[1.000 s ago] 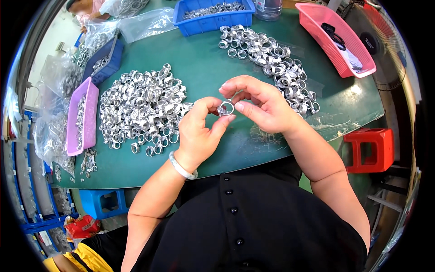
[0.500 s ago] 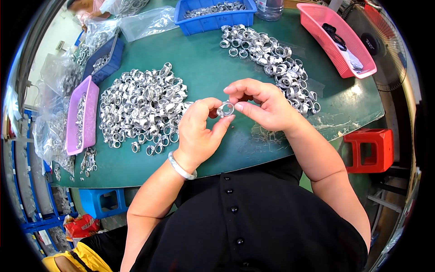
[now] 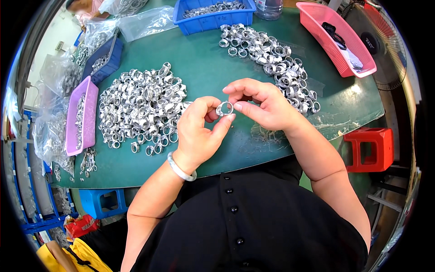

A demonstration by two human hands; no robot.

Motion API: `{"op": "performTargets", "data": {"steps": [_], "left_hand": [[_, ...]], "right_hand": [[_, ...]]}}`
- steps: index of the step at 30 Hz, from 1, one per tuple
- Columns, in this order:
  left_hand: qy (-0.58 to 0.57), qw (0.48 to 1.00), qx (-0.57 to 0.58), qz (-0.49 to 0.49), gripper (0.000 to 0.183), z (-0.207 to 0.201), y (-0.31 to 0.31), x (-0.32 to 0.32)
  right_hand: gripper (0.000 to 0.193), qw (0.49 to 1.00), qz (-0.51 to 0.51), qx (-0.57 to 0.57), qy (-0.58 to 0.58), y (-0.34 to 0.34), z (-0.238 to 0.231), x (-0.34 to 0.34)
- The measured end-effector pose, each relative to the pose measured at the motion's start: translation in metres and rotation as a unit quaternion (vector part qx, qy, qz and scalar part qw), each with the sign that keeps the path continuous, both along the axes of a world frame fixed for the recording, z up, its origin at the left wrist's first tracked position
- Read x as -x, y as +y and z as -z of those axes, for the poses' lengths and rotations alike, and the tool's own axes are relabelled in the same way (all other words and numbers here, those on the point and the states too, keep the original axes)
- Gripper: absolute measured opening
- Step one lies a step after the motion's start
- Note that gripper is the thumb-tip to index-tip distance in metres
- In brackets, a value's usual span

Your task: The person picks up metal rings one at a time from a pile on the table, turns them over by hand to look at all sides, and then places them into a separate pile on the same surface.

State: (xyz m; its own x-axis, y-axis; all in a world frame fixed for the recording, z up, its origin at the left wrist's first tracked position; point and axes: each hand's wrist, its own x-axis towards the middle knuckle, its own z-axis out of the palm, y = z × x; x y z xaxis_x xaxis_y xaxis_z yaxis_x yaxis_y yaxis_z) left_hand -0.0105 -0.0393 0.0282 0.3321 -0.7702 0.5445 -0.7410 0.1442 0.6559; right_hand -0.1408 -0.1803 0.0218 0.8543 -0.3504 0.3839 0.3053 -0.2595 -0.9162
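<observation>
Between my two hands, above the near part of the green table, is one silver-coloured metal ring (image 3: 231, 107). The thumb and index finger of my left hand (image 3: 198, 129) pinch it at its left side; a pale bangle circles that wrist. My right hand (image 3: 265, 105) has its thumb at the ring's right edge and its index finger arched above it; the other fingers curl behind, partly hidden. A large heap of similar rings (image 3: 140, 104) lies to the left of my left hand. Beyond my right hand, a second, longer heap of rings (image 3: 272, 54) stretches away.
On the table (image 3: 204, 59) stand a blue bin (image 3: 215, 25) of metal pieces, a pink basket (image 3: 326, 50), a lilac tray (image 3: 84, 131), another blue bin (image 3: 106, 65) and plastic bags (image 3: 50, 131). Red (image 3: 371, 149) and blue (image 3: 102, 204) stools are below. Another person (image 3: 81, 11) sits far left.
My hands and the ring stay nearly in place; the ring looks turned slightly, its opening facing up more. The yellow cloth at lower left has shifted.
</observation>
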Motion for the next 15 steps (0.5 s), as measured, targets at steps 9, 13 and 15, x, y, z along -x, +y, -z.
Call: {"op": "performTargets", "data": {"steps": [9,13,15], "left_hand": [[-0.012,1.000,0.013,0.006,0.031,0.0009,0.0007,-0.0007],[-0.038,0.999,0.031,0.008,0.031,0.0020,0.0006,-0.0011],[-0.040,0.999,0.034,0.009,0.031,0.0026,0.0006,-0.0015]], "right_hand": [[0.029,0.999,-0.005,0.033,-0.013,-0.0002,-0.0013,0.0006],[0.030,0.999,-0.006,0.042,-0.017,-0.0007,-0.0012,0.0005],[0.031,0.999,-0.007,0.039,-0.021,-0.0008,0.0002,0.0000]]}}
